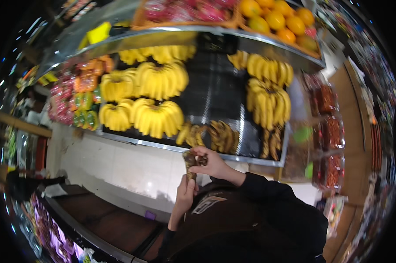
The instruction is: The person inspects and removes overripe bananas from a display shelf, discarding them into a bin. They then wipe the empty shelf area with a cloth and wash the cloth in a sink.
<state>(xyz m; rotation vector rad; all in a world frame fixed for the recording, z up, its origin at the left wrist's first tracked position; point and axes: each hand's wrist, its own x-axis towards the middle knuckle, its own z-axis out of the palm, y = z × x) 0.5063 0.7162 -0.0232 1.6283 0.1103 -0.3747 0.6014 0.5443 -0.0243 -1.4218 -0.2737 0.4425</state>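
Both my hands hold a browned banana piece (189, 160) in front of my body, just off the metal front edge of the display. My right hand (210, 161) grips its upper part, with darker brown bits by the fingers; whether they belong to the same piece I cannot tell. Lower down, my left hand (185, 192) is closed round the lower end. Just beyond the hands, spotted brown bananas (222, 134) lie along the front of the black display surface (214, 88). Bright yellow banana bunches (157, 115) are at the left, and more yellow bunches (270, 102) at the right.
The display's metal rim (151, 143) runs between me and the fruit. Above stand orange crates of dragon fruit (188, 11) and oranges (277, 19). Wrapped papayas (86, 82) lie at the left, clear packs of red food (332, 134) at the right. A dark brown counter (99, 213) is at lower left.
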